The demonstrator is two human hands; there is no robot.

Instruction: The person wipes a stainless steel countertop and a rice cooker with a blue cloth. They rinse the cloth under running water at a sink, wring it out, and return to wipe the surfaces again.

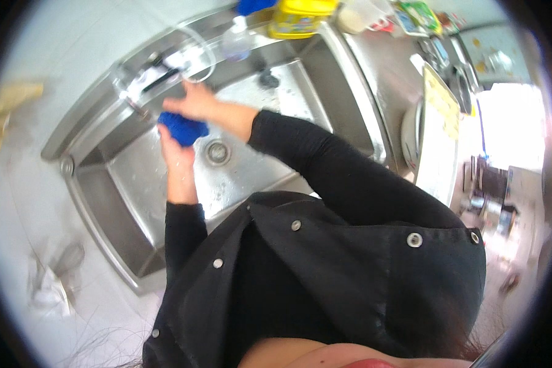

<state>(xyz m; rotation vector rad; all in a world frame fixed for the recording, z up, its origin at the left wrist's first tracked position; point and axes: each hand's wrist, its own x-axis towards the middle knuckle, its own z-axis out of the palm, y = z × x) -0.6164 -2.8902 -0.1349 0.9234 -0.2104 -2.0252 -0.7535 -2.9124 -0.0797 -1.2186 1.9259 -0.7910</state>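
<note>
My left hand (177, 152) is wet and grips a bunched blue cloth (184, 129) over a stainless steel sink (257, 170). The cloth could also be a soft sponge; its texture is blurred. Just above it, my right hand (195, 102) has its fingers apart and holds nothing that I can see. Its thumb side is close to the cloth, and whether they touch is unclear. The faucet (140, 110) is beside both hands, blurred, near a black handle (161, 79). Below the cloth lies the round drain (217, 152) in the basin floor.
A clear pump bottle (237, 41) and a yellow tub (301, 18) stand on the sink's back ledge. A dark scrap (269, 79) lies in the basin. To the right are a white bowl (411, 135), a cutting board (437, 138) and several packets (418, 17).
</note>
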